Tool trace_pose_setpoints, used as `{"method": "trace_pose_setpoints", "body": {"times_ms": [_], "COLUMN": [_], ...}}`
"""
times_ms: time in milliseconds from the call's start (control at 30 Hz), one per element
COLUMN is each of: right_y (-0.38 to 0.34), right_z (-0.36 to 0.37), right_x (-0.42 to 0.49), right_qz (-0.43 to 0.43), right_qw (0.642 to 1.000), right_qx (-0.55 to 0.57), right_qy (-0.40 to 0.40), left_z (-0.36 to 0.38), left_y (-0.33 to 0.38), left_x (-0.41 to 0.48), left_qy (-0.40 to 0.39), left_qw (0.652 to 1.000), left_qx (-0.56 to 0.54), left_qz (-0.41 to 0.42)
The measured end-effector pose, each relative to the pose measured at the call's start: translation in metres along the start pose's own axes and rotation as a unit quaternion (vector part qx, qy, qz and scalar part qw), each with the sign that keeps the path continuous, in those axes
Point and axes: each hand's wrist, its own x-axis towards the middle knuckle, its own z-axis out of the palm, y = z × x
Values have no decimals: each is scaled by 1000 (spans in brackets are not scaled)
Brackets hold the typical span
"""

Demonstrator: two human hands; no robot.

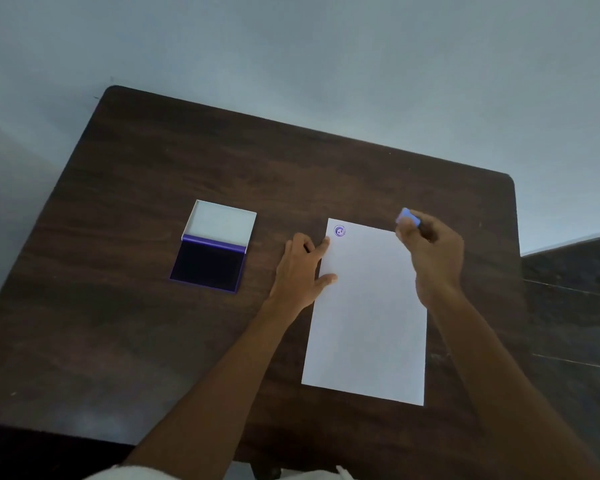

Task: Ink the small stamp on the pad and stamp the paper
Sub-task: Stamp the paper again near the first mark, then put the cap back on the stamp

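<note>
A: Start at the left — what's on the dark wooden table (125, 209)?

B: The ink pad (208, 266), well apart from everything else. Its case lies open, the pale lid (222, 221) hinged back on the far side and the dark purple inking surface facing up on the near side.

A: And moving right?

B: The left hand (300, 270). It lies flat, palm down, mostly on the wood, with the fingers spread and relaxed. The tip of one finger and the thumb touch the left edge of the paper (368, 317). It grips nothing — it only presses on the sheet's edge.

A: The paper itself?

B: A white sheet lying flat, right of centre, its long side running near to far and slightly skewed. One round purple imprint (340, 231) sits in its far left corner, just beside the left fingertip.

A: And the small stamp?

B: In the right hand (430, 254), raised over the paper's far right corner. The fingers are curled closed around the small stamp (407, 216), whose light blue end sticks out past the fingertips on the far side. It looks blurred, and I cannot tell whether it touches the sheet.
</note>
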Motion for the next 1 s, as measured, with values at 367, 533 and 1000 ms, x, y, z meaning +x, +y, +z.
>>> {"method": "trace_pose_setpoints", "body": {"times_ms": [367,533,1000], "right_y": [1,-4,8], "right_z": [-30,-30,22], "right_x": [-86,-113,-174], "right_qz": [235,318,325], "right_qw": [925,848,859], "right_qx": [293,414,361], "right_qy": [-54,-91,-159], "left_z": [-36,-37,-38], "left_y": [12,2,-13], "left_x": [-100,-159,-132], "left_qy": [147,194,91], "left_qw": [962,938,968], "left_qx": [-202,-232,-163], "left_qz": [-113,-169,-166]}}
